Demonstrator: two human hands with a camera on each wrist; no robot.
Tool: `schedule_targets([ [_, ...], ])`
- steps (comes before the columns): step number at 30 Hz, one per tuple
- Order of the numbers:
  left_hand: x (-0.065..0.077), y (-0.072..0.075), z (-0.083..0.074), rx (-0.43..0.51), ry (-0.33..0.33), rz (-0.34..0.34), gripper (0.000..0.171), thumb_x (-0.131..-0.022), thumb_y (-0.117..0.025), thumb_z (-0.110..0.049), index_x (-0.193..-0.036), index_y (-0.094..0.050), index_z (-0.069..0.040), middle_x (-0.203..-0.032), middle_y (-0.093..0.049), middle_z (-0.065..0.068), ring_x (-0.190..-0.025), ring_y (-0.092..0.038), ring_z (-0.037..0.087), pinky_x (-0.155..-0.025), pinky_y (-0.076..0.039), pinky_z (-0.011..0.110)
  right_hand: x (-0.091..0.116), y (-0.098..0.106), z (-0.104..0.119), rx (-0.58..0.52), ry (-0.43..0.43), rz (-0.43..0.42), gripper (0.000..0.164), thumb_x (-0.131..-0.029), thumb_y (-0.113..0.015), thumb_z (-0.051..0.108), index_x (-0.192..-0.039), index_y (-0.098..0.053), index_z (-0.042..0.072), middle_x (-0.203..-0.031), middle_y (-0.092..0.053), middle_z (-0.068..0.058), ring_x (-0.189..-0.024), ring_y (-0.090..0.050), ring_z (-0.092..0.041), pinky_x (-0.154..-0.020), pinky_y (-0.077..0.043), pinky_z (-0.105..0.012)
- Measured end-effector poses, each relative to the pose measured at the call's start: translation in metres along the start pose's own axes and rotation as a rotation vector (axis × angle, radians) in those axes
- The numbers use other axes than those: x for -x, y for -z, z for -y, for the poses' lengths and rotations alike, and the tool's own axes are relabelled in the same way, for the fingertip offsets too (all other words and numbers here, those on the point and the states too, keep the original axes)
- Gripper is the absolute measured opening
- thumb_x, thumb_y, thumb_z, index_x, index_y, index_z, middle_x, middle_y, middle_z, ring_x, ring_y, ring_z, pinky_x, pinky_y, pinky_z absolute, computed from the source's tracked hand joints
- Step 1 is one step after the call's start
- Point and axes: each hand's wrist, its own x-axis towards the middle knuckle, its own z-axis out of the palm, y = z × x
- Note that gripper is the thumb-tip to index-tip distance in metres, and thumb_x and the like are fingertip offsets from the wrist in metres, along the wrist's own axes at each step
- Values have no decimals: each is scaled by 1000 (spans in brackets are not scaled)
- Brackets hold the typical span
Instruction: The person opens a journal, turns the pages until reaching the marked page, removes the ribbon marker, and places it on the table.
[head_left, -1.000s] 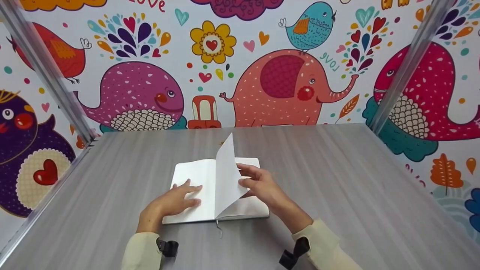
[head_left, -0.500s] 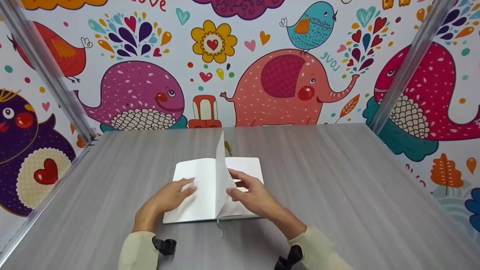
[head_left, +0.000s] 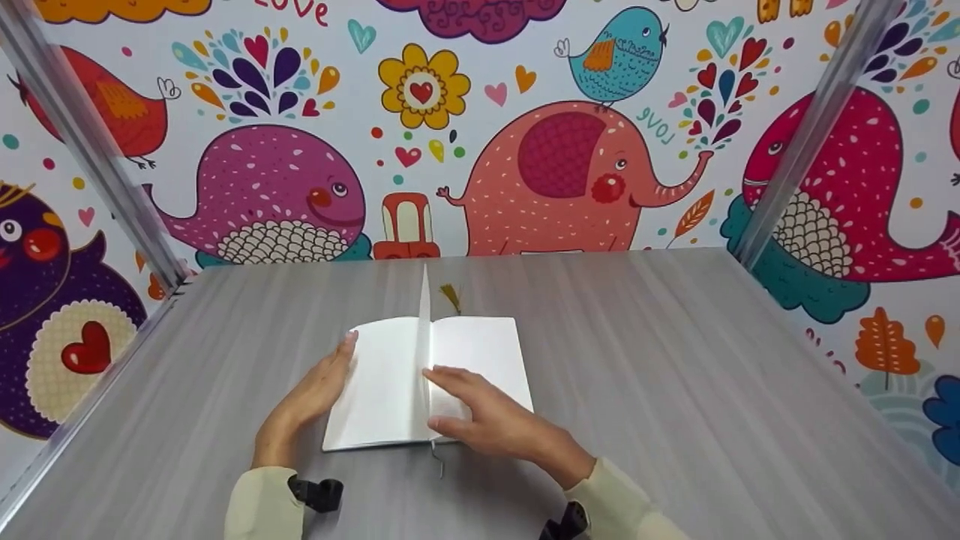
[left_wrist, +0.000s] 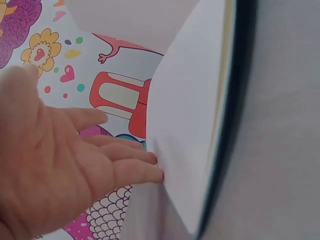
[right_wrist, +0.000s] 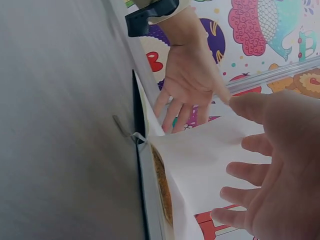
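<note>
An open notebook [head_left: 379,390] with blank white pages and a dark cover lies on the table. One leaf [head_left: 424,300] stands almost upright at its middle. My left hand [head_left: 315,390], fingers extended, is at the notebook's left edge; in the left wrist view its fingertips [left_wrist: 156,175] meet the page edge. Over the right-hand page is my right hand [head_left: 487,416], fingers spread and fairly straight, their tips at the standing leaf. Whether they touch it is unclear. A yellow-green tassel [head_left: 452,296] pokes out at the top. Between the pages, the right wrist view shows a brown strip [right_wrist: 162,182].
A thin ribbon [head_left: 437,461] hangs from the notebook's bottom edge onto the grey table [head_left: 637,360]. Behind the table rises a wall printed with cartoon animals [head_left: 555,180]. Metal posts [head_left: 817,135] stand at the far corners.
The leaf has swung leftward from the right side to nearly vertical. My right hand has moved left with it, its fingers straightening. My left hand has shifted off the left page to its edge.
</note>
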Motion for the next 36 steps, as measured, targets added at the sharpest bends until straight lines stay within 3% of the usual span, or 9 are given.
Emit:
schedule_targets([
  [4,1,0,3,145,-52,61,78,-88,-2,-67,-147,11,-19,-155,12,10,-142,0,34,-113,-7,51,1,-5,-2,86,4,39,58,-91,-53,40,-143,-30,30,-149,-31,-2,-140,-23,-28,-110,-26,-48],
  [7,0,-1,4,231,-81,80,76,-89,-2,-65,-147,13,-19,-154,12,16,-140,-1,41,-110,-10,57,1,-9,-1,135,8,67,57,-91,-53,41,-142,-32,31,-149,-31,-2,-141,-19,-33,-110,-22,-52],
  [12,2,2,6,288,-99,76,73,-89,0,-65,-147,10,-23,-154,8,16,-141,0,39,-108,-11,61,1,-15,-1,190,10,133,54,-91,-52,41,-141,-35,32,-151,-29,0,-141,-15,-34,-111,-16,-56],
  [18,3,6,9,328,-123,43,71,-90,1,-62,-148,9,-22,-154,5,18,-141,-4,39,-106,-21,60,2,-19,-2,230,-8,210,51,-92,-50,42,-140,-35,37,-151,-27,4,-142,-12,-33,-111,-13,-57],
  [22,1,5,10,284,-104,5,74,-90,-2,-64,-148,10,-19,-154,6,17,-141,-5,39,-106,-22,59,2,-22,-2,258,-15,241,49,-91,-50,45,-138,-37,38,-151,-25,7,-142,-12,-32,-110,-14,-58],
  [24,1,5,9,233,-83,-25,78,-90,-6,-65,-148,8,-15,-155,6,15,-142,-2,37,-110,-15,58,3,-23,-2,277,-16,249,49,-90,-50,46,-137,-38,39,-151,-25,9,-142,-12,-32,-110,-14,-59],
  [29,-3,4,4,41,-21,-72,86,-88,-24,-68,-149,0,-11,-155,-1,14,-142,-3,36,-113,-6,54,3,-25,-3,307,-12,250,49,-90,-50,47,-136,-39,39,-152,-24,10,-142,-12,-33,-109,-15,-60],
  [36,-3,-1,1,-146,-15,-63,76,-92,-40,-54,-148,-15,-9,-152,-12,23,-139,-13,41,-111,-13,56,5,-26,-4,334,-11,253,51,-89,-52,46,-137,-37,40,-152,-23,11,-142,-13,-32,-108,-15,-61],
])
